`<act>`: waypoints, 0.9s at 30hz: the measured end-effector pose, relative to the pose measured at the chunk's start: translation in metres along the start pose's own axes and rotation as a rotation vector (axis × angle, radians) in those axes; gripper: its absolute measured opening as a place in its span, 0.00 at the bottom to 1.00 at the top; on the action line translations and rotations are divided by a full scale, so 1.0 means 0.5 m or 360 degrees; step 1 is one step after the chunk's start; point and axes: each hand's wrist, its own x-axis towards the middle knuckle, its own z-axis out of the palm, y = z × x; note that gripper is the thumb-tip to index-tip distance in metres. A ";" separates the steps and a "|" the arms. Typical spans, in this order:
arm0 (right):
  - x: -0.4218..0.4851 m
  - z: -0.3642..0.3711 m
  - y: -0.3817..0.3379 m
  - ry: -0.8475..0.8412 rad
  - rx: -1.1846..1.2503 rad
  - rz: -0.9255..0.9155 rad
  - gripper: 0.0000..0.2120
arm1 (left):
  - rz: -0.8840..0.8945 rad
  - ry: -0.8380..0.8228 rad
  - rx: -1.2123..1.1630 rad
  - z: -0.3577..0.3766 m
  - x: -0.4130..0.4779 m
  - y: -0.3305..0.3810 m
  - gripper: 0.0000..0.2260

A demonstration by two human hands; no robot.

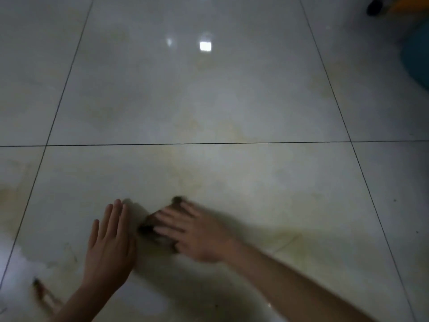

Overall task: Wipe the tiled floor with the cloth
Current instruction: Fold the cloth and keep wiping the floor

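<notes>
Fingers (173, 219) pressing cloth (146, 229), teal object (417, 59) apart

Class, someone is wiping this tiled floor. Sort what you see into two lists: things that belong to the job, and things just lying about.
Belongs to the job: tiled floor; brown cloth; right hand, pressing flat on the cloth; left hand, flat on the tiles beside it.

Lying about: teal object at the right edge; dark round thing, top right; blurred brown item, bottom left.

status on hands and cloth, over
Left hand flat on white tiled floor. Right hand pressing small brown cloth, fingers straight. Teal object far right, apart.
</notes>
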 end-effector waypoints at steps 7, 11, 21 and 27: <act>-0.047 -0.006 0.254 0.0454 0.0200 0.1535 0.24 | 0.0053 0.0079 -0.0101 0.026 -0.006 -0.042 0.29; 0.088 0.007 0.069 0.0557 0.0312 0.1612 0.26 | 0.0100 0.0168 -0.0272 0.041 -0.006 -0.053 0.28; 0.075 -0.027 0.135 0.0031 0.0151 -0.0358 0.21 | 0.0157 0.0253 -0.0654 0.047 -0.005 -0.099 0.25; 0.130 -0.021 0.256 0.0463 0.0177 0.1150 0.22 | 0.0088 0.0279 -0.0653 0.048 -0.007 -0.083 0.26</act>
